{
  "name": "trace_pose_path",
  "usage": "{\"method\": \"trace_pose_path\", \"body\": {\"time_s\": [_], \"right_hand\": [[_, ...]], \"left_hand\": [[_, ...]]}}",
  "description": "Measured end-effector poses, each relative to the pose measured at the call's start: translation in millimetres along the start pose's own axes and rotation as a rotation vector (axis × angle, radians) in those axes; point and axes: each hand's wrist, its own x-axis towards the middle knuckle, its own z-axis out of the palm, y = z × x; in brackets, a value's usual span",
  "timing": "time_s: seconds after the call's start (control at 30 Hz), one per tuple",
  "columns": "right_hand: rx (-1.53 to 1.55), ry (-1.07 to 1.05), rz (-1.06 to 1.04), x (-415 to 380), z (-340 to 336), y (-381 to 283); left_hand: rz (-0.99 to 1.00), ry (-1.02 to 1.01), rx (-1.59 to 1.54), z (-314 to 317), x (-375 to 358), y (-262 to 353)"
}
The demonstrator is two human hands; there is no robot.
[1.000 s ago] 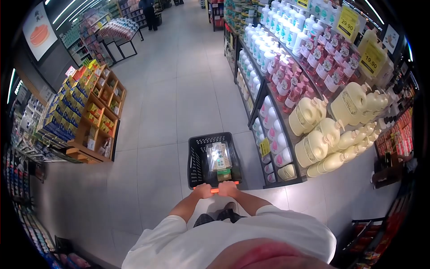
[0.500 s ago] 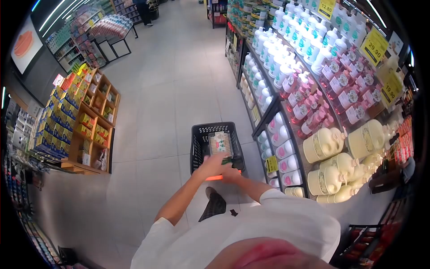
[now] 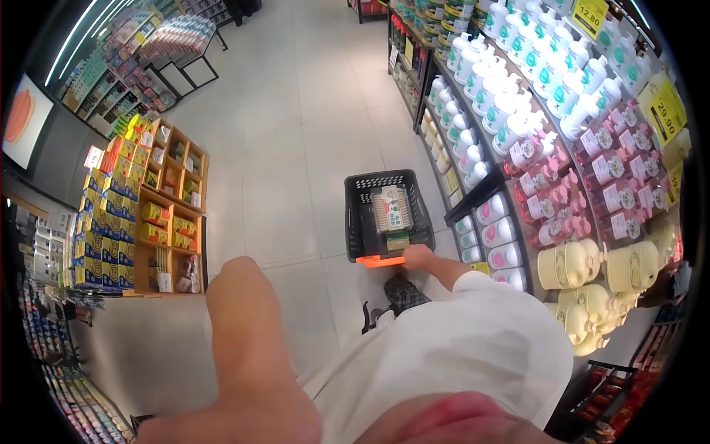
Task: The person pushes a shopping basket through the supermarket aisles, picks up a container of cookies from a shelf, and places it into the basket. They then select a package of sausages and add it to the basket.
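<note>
My right hand (image 3: pixel 418 257) is wrapped round the orange handle (image 3: pixel 381 261) of a black plastic shopping basket (image 3: pixel 352 214), which hangs in front of my legs. In the basket lies a clear package with a white, green and red label (image 3: pixel 393 207). A smaller green item (image 3: pixel 398 241) sits beside it, nearer to me. My left arm is bent up close to the camera, elbow pointing forward. Only part of my left hand (image 3: pixel 229 422) shows at the bottom edge, near my face, and its fingers cannot be made out.
On the right, shelves hold white pump bottles (image 3: pixel 510 100), pink bottles (image 3: pixel 547 200) and cream jugs (image 3: pixel 566 264). A wooden display (image 3: pixel 174 214) with yellow and blue boxes (image 3: pixel 103 237) stands on the left. A tiled aisle (image 3: pixel 277 133) runs ahead between them.
My left hand has left the basket and come up towards my face. The right hand keeps the handle. In view, the basket has shifted right and up, and the shelves have shifted too.
</note>
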Motion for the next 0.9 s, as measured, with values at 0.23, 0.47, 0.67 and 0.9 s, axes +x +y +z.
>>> {"method": "trace_pose_path", "body": {"time_s": [0.23,0.47,0.67,0.9], "right_hand": [[0.022,-0.034,-0.007,69,-81,33],[0.000,-0.079,-0.035,174,-153,83],[0.002,0.017,0.065,273,-184,113],[-0.014,0.009,-0.010,362,-250,149]], "left_hand": [[0.057,0.042,-0.039,-63,7,-71],[0.559,0.021,0.078,-143,1,-201],[0.623,0.077,0.235,-211,6,-253],[0.561,0.122,0.246,-310,10,-298]]}}
